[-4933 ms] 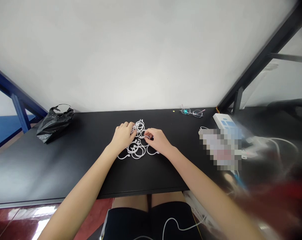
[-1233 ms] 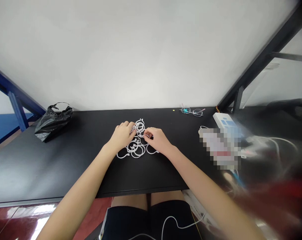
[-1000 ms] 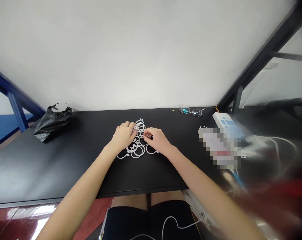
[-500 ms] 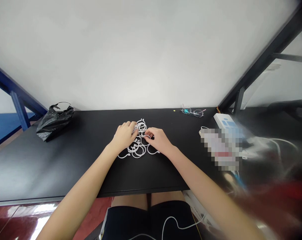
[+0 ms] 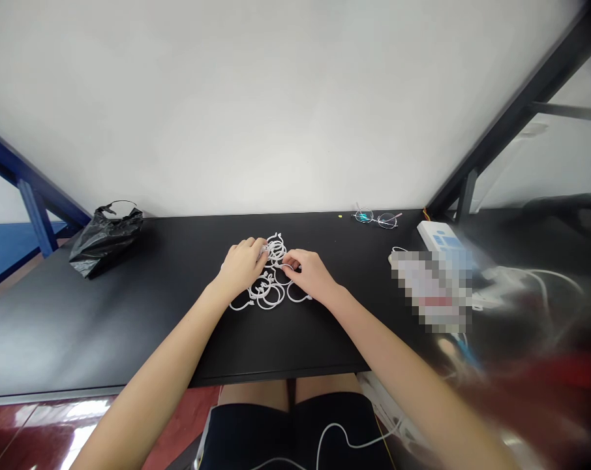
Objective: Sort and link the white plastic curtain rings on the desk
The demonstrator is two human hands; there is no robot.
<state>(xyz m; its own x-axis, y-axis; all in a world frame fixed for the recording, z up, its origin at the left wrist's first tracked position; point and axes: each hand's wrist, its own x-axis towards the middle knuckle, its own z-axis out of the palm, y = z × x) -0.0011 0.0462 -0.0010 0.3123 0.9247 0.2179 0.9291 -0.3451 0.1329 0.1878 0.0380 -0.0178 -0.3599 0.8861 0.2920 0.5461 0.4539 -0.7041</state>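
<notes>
Several white open rings (image 5: 271, 297) with small knobbed ends, like shower curtain rings, lie in a loose, overlapping pile on the black table (image 5: 143, 313). My left hand (image 5: 245, 262) curves over the pile's left side, thumb and forefinger closed at the edge of a ring; its other fingers hide some rings. From the right, my right hand (image 5: 305, 267) pinches one white ring between thumb and fingertips, low over the pile. Part of that ring shows below its fingers. One more ring rests just under my right wrist.
A black plastic bag (image 5: 107, 238) stands at the back left. Eyeglasses (image 5: 376, 217) lie near the wall. On the right are a white box (image 5: 439, 236), a blurred-out item (image 5: 430, 287) and white cables (image 5: 535, 277) under clear plastic. A white cable (image 5: 342, 431) crosses my lap.
My left thumb has drawn slightly closer to its forefinger. My right hand stays almost still with its ring, and the view has shifted a little.
</notes>
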